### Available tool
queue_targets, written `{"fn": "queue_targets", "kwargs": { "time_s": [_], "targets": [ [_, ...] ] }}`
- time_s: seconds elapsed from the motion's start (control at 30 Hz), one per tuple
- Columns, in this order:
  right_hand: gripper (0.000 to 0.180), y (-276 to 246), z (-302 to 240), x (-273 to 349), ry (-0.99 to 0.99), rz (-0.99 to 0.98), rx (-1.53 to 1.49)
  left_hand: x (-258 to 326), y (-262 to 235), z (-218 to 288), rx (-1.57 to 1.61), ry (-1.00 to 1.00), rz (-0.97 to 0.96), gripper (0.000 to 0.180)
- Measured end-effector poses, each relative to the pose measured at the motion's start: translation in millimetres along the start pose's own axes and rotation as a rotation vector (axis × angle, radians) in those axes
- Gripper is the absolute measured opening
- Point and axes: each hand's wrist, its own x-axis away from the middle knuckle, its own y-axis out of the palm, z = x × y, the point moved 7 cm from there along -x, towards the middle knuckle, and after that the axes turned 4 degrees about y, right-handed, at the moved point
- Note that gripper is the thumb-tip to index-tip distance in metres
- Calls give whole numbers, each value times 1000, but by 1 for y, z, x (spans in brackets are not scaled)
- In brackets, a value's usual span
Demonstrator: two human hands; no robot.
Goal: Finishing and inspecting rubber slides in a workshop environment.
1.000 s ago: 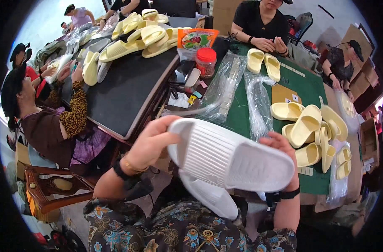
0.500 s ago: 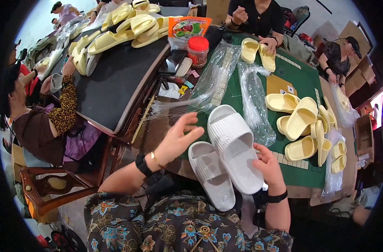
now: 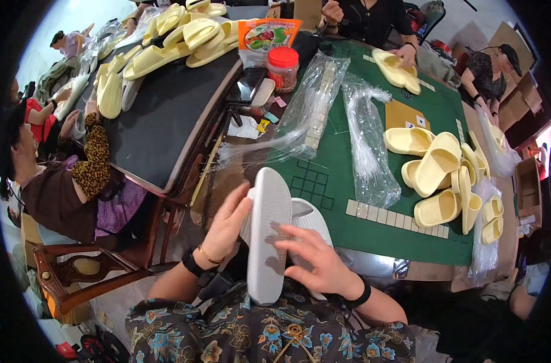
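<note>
A light grey slipper point(image 3: 270, 242) stands on edge above my lap, its ribbed sole turned toward the right. My left hand point(image 3: 223, 225) is at its strap side, fingers long against the strap, supporting it. Spread fingers of my right hand point(image 3: 316, 259) touch the sole from the other side. Behind it is a second grey slipper point(image 3: 312, 219), partly covered by the first slipper and my right hand. Nearest on the green table mat point(image 3: 360, 242) is a row of pale tiles point(image 3: 396, 221).
Several cream slippers point(image 3: 437, 163) are heaped at the right. Two clear bags of thin white plastic strands point(image 3: 370, 151) lie mid-table. A red-lidded jar point(image 3: 283, 69) stands farther back. More cream slippers point(image 3: 194, 45) cover the dark left table point(image 3: 172, 115). Across the table, a person's hand point(image 3: 407, 55) holds cream slippers.
The front grey slipper has swung left and turned from top-up to on edge. My left hand has come against it; my right hand has moved left onto its sole. The person opposite has lifted cream slippers.
</note>
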Motion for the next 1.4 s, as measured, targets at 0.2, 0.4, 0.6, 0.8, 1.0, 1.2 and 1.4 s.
{"fn": "queue_targets", "kwargs": {
  "time_s": [0.2, 0.4, 0.6, 0.8, 1.0, 1.2, 1.4],
  "targets": [
    [56, -42, 48, 38, 267, 420, 537, 34, -43, -7, -1, 224, 303, 57],
    [81, -31, 79, 52, 644, 220, 85, 60, 15, 11, -1230, 342, -3, 110],
    [78, -21, 83, 49, 518, 191, 361, 53, 47, 3, -1246, 283, -61, 105],
    [63, -38, 80, 63, 540, 350, 273, 50, 49, 10, -1090, 456, -55, 105],
    [59, -61, 59, 67, 517, 509, 207, 32, 49, -4, -491, 272, -134, 115],
    [47, -70, 67, 71, 360, 603, 183, 24, 46, -11, 14, 179, -139, 92],
    [48, -84, 88, 67, 569, 707, 268, 4, 17, -55, 23, 223, -37, 80]
  ]
}}
